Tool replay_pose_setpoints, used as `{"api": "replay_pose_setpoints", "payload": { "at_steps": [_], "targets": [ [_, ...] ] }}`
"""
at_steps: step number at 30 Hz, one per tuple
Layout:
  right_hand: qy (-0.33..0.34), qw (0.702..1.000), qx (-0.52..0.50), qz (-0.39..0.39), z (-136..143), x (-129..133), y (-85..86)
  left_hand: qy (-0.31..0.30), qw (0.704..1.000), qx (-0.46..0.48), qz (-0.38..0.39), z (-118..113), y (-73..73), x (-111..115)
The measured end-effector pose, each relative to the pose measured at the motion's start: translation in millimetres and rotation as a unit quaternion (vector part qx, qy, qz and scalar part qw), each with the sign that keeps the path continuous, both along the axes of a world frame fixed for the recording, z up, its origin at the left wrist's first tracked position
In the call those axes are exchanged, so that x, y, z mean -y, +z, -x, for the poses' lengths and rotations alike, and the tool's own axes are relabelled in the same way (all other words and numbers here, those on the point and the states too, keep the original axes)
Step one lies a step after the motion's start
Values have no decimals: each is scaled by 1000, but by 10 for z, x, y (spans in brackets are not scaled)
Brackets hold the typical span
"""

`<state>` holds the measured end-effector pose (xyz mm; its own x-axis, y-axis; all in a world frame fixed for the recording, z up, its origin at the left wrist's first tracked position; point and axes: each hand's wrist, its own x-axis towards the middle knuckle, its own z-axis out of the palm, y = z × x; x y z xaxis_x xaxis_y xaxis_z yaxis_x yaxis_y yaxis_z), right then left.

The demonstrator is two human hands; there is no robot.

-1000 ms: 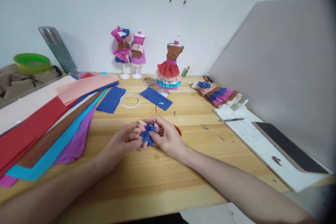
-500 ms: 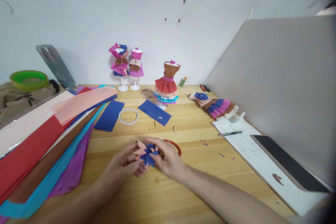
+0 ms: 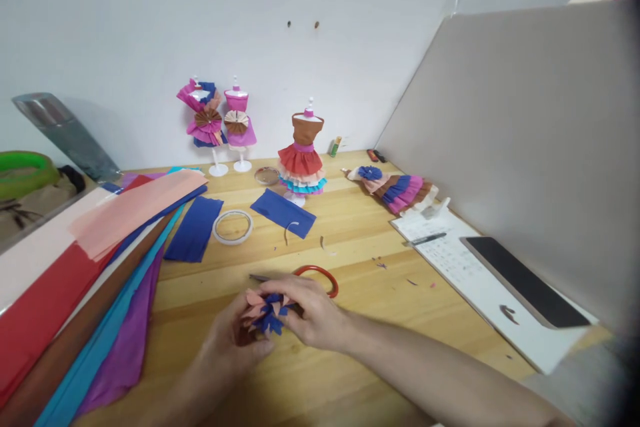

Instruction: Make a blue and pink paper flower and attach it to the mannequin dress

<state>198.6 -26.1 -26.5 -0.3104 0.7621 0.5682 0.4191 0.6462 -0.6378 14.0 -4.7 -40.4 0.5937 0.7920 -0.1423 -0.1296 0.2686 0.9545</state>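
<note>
A paper flower (image 3: 270,317) with pointed pink and dark blue petals is held between both hands above the wooden table. My left hand (image 3: 235,340) curls round its pink side, thumb toward the lower petals. From the right, my right hand (image 3: 313,313) grips the blue petals between thumb and fingers; the exact contact is partly hidden. Just behind the right hand lie scissors (image 3: 320,271) with red handles, their middle covered by that hand. Two dark blue paper pieces, one at left (image 3: 194,229) and one at centre (image 3: 283,213), lie beyond, with a white tape roll (image 3: 233,227) between them.
Strips of coloured crepe paper (image 3: 75,280) spread over the left side. Small dress forms stand at the back, one in a tiered skirt (image 3: 302,160). Another paper dress (image 3: 400,192) lies at right, near a white board (image 3: 450,260) with a pen and a dark phone (image 3: 525,283).
My view has turned slightly to the right. The flower is tilted differently, its petals gathered more upward, and the scissors' blade tip now shows behind the hands.
</note>
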Motion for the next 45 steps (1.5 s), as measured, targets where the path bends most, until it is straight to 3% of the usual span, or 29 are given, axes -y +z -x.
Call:
{"api": "replay_pose_setpoints", "payload": {
  "at_steps": [4, 7, 14, 20, 23, 26, 28, 32, 35, 41, 43, 45],
  "targets": [
    [2, 1000, 16, 1, 1, 16, -13, 52, 996, -68, -5, -94, 167, 47],
    [7, 1000, 22, 0, 13, 21, -6, 55, 993, -108, 6, -87, 237, 52],
    [10, 999, 26, 26, 6, 14, 27, 77, 987, -142, 20, -40, 237, 37],
    [-3, 996, -34, 84, -30, 28, 2, 85, 992, -81, 37, -23, 278, -40],
    [-29, 986, -85, 141, -37, 5, -45, 94, 992, -68, 53, -16, 276, -76],
    [-78, 979, -102, 158, -35, -31, -89, 55, 992, -100, 60, 43, 286, -153],
    [-104, 976, -96, 164, -34, -52, -106, 24, 985, -166, 36, 122, 312, -248],
    [-138, 970, -91, 179, -50, -79, -135, 94, 942, -302, -108, 299, 387, -462],
    [-151, 966, -92, 190, -81, -100, -154, 140, 913, -319, -210, 354, 390, -529],
    [-142, 978, 1, 154, -148, -122, -53, 109, 894, -326, -287, 337, 255, -505],
    [-112, 984, 46, 133, -152, -111, 0, 124, 883, -344, -295, 361, 231, -533],
    [-30, 990, 80, 109, -151, -97, 39, 150, 869, -358, -307, 388, 222, -563]
  ]
}}
